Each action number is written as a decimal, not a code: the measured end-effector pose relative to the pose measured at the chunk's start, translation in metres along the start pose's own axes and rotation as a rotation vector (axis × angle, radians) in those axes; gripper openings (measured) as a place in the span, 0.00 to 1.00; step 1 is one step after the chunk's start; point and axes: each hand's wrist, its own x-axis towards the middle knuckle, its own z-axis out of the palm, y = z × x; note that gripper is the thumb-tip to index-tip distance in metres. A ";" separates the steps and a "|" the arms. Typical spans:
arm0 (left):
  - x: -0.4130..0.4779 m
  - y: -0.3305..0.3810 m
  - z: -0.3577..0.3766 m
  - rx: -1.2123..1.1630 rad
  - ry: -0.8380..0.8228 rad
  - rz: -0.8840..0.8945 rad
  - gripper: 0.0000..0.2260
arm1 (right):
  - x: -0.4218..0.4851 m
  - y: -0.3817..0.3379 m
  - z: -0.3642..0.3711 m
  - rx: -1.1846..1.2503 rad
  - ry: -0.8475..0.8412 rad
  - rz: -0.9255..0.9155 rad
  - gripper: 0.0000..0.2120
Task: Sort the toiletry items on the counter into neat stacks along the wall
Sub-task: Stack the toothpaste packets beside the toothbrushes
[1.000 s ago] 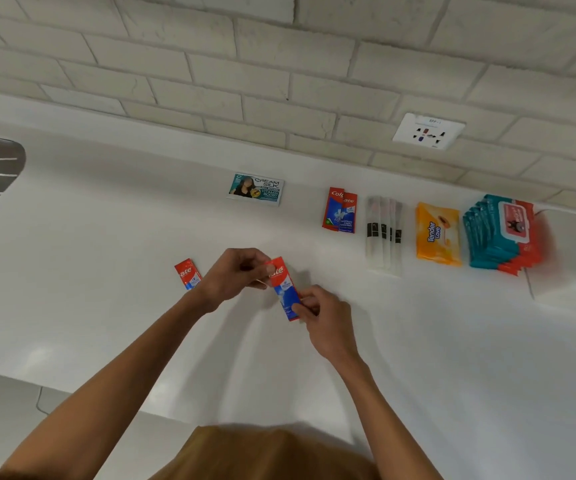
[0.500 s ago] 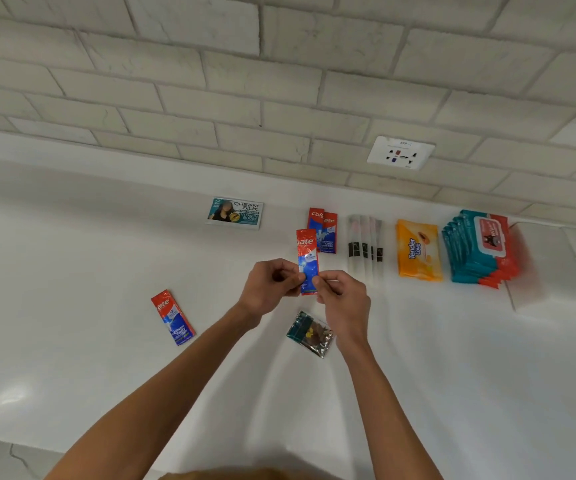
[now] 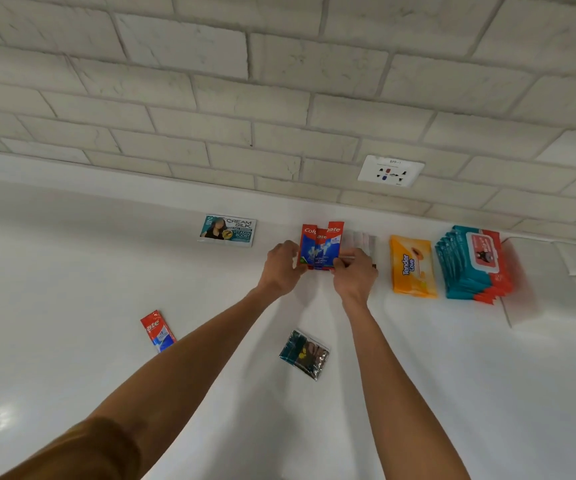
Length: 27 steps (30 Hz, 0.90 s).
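A stack of red and blue toothpaste sachets (image 3: 321, 245) lies by the wall on the white counter (image 3: 71, 271). My left hand (image 3: 279, 268) pinches its lower left corner and my right hand (image 3: 354, 271) pinches its lower right corner, with one sachet laid on top between them. Another toothpaste sachet (image 3: 158, 330) lies alone at the left. A dark teal foil sachet (image 3: 304, 354) lies between my forearms. Clear wrapped sticks (image 3: 361, 242) are partly hidden behind my right hand.
A Cream Silk sachet (image 3: 228, 230) lies by the wall at the left. An orange wipes pack (image 3: 413, 266) and a stack of teal and red wipes packs (image 3: 473, 263) sit at the right. A wall socket (image 3: 390, 170) is above. A white block (image 3: 549, 282) stands far right.
Both hands carried the toothpaste sachet away from me to the wall and set it onto the toothpaste stack. The view tilted upward, and the foil sachet came into sight.
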 end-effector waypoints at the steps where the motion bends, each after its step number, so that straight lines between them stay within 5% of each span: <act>1: 0.003 0.001 0.002 0.016 -0.014 -0.001 0.20 | 0.004 -0.001 0.003 -0.024 -0.014 -0.004 0.09; 18: 0.028 -0.006 0.021 0.271 -0.072 0.023 0.24 | 0.013 0.008 0.033 -0.170 -0.095 -0.090 0.06; 27: 0.033 -0.005 0.022 0.377 -0.100 0.097 0.22 | 0.012 0.027 0.048 -0.435 -0.161 -0.244 0.19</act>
